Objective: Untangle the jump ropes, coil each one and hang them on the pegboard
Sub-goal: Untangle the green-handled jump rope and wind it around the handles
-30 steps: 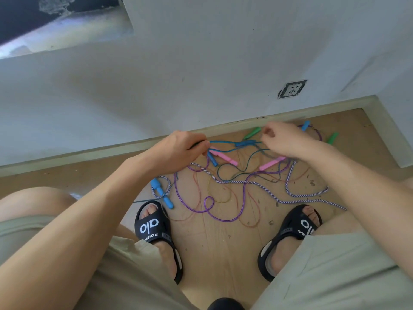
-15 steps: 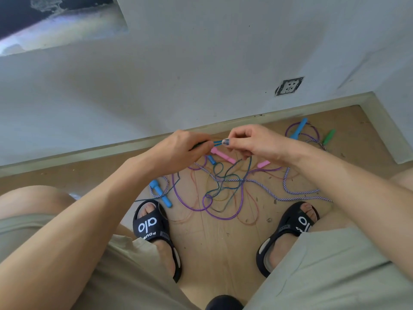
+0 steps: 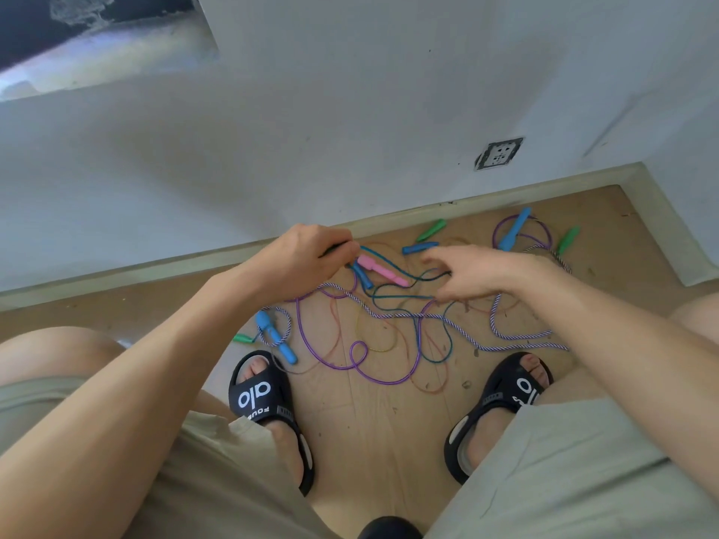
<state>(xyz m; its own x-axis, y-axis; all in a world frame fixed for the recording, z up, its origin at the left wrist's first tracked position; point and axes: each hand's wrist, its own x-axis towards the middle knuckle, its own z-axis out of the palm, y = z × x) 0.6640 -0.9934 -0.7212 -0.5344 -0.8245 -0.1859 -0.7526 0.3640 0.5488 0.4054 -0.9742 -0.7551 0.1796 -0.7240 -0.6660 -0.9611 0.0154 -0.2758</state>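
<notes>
From the head camera, the jump ropes [image 3: 389, 328] lie in one tangled heap on the wooden floor [image 3: 381, 429], between the person's two black sandals and the skirting of the white wall [image 3: 350, 130]. Purple, striped, teal and thin reddish cords cross over one another; none is coiled. Handles are scattered through the heap: a pink handle [image 3: 379, 269] near the middle, blue handles [image 3: 277, 336] at the left and by the far corner, green handles [image 3: 432, 230] close to the skirting.

The left hand [image 3: 299, 262] has its fingers curled round a dark teal cord [image 3: 404, 295], pinching it just above the pink handle. The right hand [image 3: 474, 272] hovers low over the middle of the heap with fingers spread and slightly bent; it seems to hold nothing, though its fingertips are close to the teal cord and contact cannot be ruled out.

No pegboard is in view. By my judgement the task is at its start: one cord is being singled out, all ropes remain knotted together, and every coiling and hanging step is left to do.
</notes>
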